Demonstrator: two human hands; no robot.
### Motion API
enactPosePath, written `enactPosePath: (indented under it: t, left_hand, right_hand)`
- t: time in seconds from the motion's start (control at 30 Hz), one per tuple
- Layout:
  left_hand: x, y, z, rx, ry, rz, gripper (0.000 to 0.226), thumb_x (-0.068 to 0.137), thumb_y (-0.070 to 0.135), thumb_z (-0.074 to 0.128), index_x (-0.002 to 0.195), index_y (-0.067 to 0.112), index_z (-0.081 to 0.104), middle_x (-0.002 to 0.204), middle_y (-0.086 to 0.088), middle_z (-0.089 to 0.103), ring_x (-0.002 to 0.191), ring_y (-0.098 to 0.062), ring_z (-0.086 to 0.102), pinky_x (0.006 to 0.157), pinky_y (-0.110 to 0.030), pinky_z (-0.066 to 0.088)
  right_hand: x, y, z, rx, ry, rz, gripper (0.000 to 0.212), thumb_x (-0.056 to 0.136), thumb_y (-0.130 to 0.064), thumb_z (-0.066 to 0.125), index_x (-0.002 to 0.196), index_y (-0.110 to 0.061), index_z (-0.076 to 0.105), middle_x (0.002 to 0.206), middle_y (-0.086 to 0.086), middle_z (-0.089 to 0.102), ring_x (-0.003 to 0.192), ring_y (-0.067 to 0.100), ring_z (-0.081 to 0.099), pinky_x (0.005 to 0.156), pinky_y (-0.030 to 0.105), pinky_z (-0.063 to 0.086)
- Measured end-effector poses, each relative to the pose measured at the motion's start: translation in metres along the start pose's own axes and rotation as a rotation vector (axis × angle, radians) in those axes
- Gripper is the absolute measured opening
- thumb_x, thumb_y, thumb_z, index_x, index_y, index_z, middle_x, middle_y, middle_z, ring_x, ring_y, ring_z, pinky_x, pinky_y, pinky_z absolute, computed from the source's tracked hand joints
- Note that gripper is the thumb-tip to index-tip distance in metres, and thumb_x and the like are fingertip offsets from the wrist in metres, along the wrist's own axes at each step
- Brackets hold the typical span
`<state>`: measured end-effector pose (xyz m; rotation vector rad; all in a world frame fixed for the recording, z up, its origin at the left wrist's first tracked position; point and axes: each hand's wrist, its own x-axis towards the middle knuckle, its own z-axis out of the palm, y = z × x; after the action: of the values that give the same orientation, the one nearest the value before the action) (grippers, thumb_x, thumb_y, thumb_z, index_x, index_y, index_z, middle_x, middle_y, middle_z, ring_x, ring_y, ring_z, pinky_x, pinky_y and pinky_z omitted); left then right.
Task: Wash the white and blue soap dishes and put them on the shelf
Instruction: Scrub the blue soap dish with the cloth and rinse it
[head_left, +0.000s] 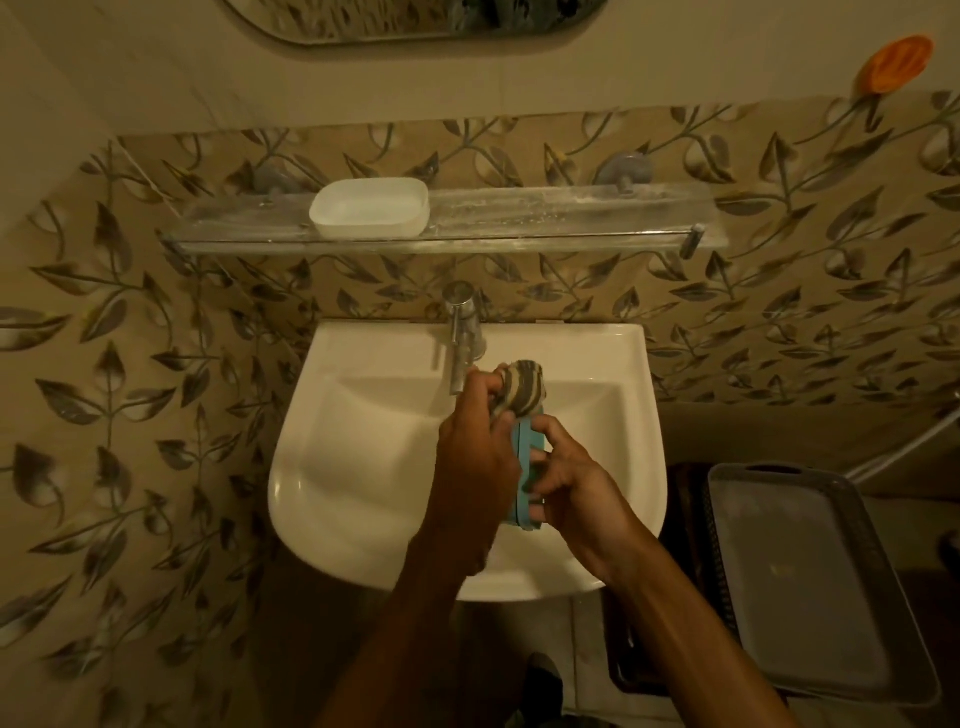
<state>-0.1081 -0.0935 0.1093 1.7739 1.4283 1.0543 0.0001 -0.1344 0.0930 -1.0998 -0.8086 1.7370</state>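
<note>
A white soap dish (370, 207) stands on the left part of the glass shelf (545, 223) above the basin. Over the white sink (363, 467), the blue soap dish (525, 457) is held on edge between both hands. My right hand (576, 478) grips it from the right side. My left hand (478, 447) holds a striped grey and cream cloth (522, 392) against the dish's upper end, just below the tap spout (460, 358).
A chrome tap (460, 312) rises at the back of the sink. A grey plastic tray (800, 587) lies on a dark stand at the lower right. An orange object (896, 62) hangs on the wall at the upper right. A mirror edge (415, 21) shows at the top.
</note>
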Motion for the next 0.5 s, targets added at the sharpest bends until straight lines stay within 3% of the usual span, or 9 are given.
enactPosePath:
  t: [0.1,0.17,0.27,0.37,0.43,0.5]
  left_hand:
    - [0.014,-0.007,-0.007,-0.161,-0.013,-0.14,0.021,0.094,0.011,0.045,0.114,0.017,0.048,0.106,-0.003,0.062,0.09,-0.008,0.062,0.072,-0.015,0.05]
    - [0.018,-0.015,-0.011,-0.444,0.026,-0.344,0.024,0.097,0.013,0.042,0.119,0.02,0.046,0.112,-0.008,0.061,0.095,-0.017,0.063,0.075,-0.032,0.054]
    - [0.02,-0.027,-0.027,-0.842,0.124,-0.552,0.037,0.098,0.009,0.037,0.135,0.016,0.038,0.121,-0.015,0.057,0.1,-0.024,0.062,0.071,-0.034,0.056]
    - [0.016,-0.037,-0.049,-0.966,0.211,-0.465,0.043,0.097,0.004,0.035,0.136,0.022,0.037,0.124,-0.008,0.056,0.103,-0.019,0.063,0.072,-0.03,0.059]
    - [0.013,-0.035,-0.06,-0.96,0.223,-0.357,0.047,0.096,0.002,0.036,0.137,0.026,0.039,0.127,-0.005,0.055,0.112,-0.02,0.061,0.082,-0.032,0.058]
    - [0.01,-0.025,-0.065,-0.852,0.235,-0.269,0.047,0.096,0.002,0.038,0.134,0.03,0.043,0.13,-0.004,0.055,0.118,-0.022,0.057,0.092,-0.037,0.054]
  right_hand:
    - [0.006,-0.002,0.001,0.061,0.132,0.085,0.036,0.082,-0.031,0.059,0.117,-0.022,0.056,0.111,0.01,0.067,0.098,0.027,0.065,0.081,0.045,0.056]
    - [0.013,-0.006,-0.003,-0.063,0.266,0.075,0.019,0.091,-0.023,0.057,0.109,-0.03,0.056,0.115,0.007,0.064,0.101,0.024,0.063,0.081,0.044,0.056]
    - [0.019,-0.017,-0.012,-0.205,0.283,-0.003,0.033,0.092,-0.009,0.054,0.104,-0.039,0.056,0.114,0.002,0.064,0.104,0.021,0.06,0.088,0.045,0.053]
    - [0.021,-0.023,-0.018,-0.263,0.387,-0.147,0.032,0.087,-0.005,0.048,0.09,-0.033,0.064,0.091,-0.008,0.068,0.092,0.014,0.06,0.074,0.029,0.049]
    - [0.025,-0.023,-0.017,-0.201,0.543,-0.271,0.024,0.086,-0.026,0.043,0.075,-0.024,0.064,0.071,-0.01,0.066,0.074,0.004,0.062,0.063,0.022,0.046]
    - [0.029,-0.02,-0.014,-0.156,0.71,-0.377,0.038,0.085,-0.043,0.04,0.062,-0.019,0.059,0.057,-0.007,0.062,0.058,0.006,0.061,0.055,0.024,0.047]
